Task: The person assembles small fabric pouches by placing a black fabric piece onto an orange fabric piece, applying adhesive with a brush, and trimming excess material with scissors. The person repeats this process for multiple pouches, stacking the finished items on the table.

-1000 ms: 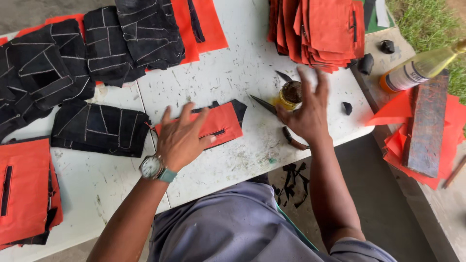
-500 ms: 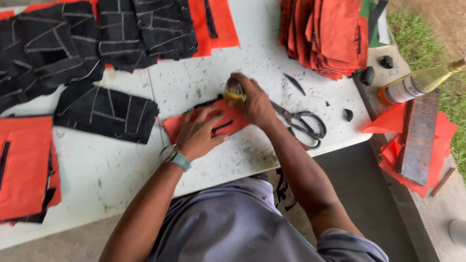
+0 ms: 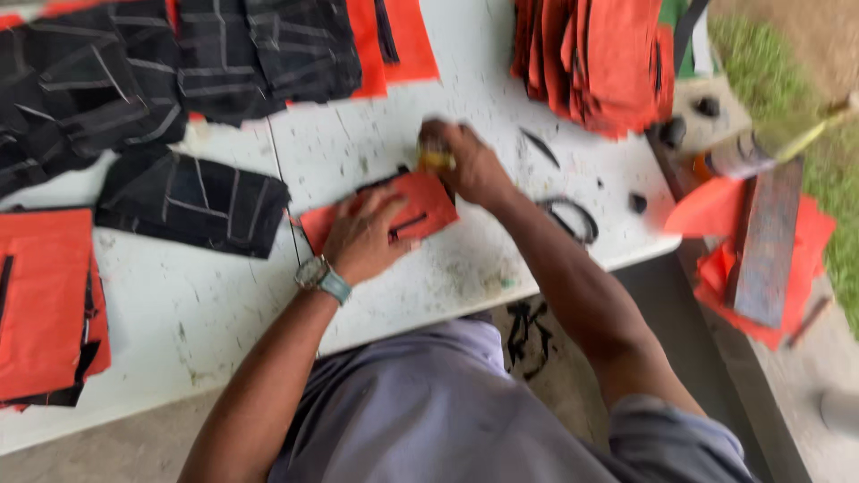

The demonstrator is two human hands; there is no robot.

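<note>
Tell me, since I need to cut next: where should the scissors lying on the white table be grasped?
Probably by the looped handles of the scissors, coming from above on the near, right-hand side. They lie flat on the table, free of the right hand. The picture is blurred, so the blades' direction is unclear.

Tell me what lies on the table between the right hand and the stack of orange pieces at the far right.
In the head view, a small dark sliver lies on the white table between the right hand and the orange stack; otherwise bare tabletop.

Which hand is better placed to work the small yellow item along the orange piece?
Right, probably. The right hand already grips the small yellow item at the orange piece's edge; the left hand lies flat, pinning it.
</note>
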